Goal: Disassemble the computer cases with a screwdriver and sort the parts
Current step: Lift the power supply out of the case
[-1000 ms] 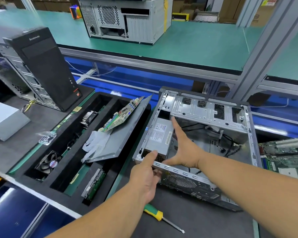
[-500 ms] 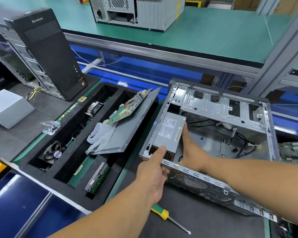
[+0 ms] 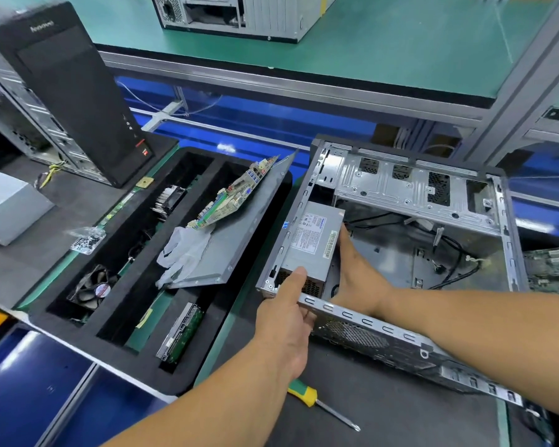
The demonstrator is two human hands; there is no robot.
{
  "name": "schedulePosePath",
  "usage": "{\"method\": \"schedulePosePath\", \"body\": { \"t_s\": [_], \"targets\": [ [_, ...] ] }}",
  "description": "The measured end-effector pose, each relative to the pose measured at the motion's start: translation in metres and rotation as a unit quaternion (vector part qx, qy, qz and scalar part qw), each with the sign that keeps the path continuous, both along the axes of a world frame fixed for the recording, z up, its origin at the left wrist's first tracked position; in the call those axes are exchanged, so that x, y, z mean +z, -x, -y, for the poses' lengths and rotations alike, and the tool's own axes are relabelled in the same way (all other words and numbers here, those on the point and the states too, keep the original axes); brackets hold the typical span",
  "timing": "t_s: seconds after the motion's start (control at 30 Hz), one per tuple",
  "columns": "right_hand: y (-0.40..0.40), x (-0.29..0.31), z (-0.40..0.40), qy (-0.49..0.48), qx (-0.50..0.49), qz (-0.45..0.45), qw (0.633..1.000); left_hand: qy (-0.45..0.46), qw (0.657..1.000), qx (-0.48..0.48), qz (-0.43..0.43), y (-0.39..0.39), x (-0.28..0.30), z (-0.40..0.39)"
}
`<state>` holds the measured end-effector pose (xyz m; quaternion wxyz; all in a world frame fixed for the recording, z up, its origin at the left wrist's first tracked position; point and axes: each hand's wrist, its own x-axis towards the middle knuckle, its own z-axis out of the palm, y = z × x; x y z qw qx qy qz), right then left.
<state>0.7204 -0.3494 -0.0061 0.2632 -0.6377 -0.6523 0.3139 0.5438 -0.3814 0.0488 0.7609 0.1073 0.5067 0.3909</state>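
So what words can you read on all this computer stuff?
"lenovo": on the top front of the black tower, blurry.
Label on the power supply: print too small to read.
Red badge low on the tower: unreadable.
Sticker on the fan: unreadable.
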Motion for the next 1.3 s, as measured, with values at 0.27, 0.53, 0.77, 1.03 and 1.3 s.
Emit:
{"method": "schedulePosePath", "body": {
  "t_s": [0.27,0.53,0.77,1.03,1.3],
  "targets": [
    [-0.003,-0.002,0.003,0.025,-0.016,0.003,1.000,0.000,1.000,0.009,0.001,-0.003,0.006,0.003],
    [-0.007,-0.006,0.002,0.033,-0.025,-0.011,0.999,-0.001,1.000,0.023,-0.004,-0.004,0.006,0.003],
    [-0.007,-0.004,0.002,0.046,-0.017,0.002,0.999,0.005,1.000,0.020,-0.011,-0.004,0.002,0.002],
    [-0.006,0.004,0.003,0.039,-0.012,-0.008,0.999,0.023,1.000,0.012,-0.010,-0.004,0.002,0.003],
    [-0.005,0.007,0.002,0.039,-0.003,-0.021,0.999,0.023,1.000,-0.001,-0.017,-0.004,0.001,0.004]
  ]
}}
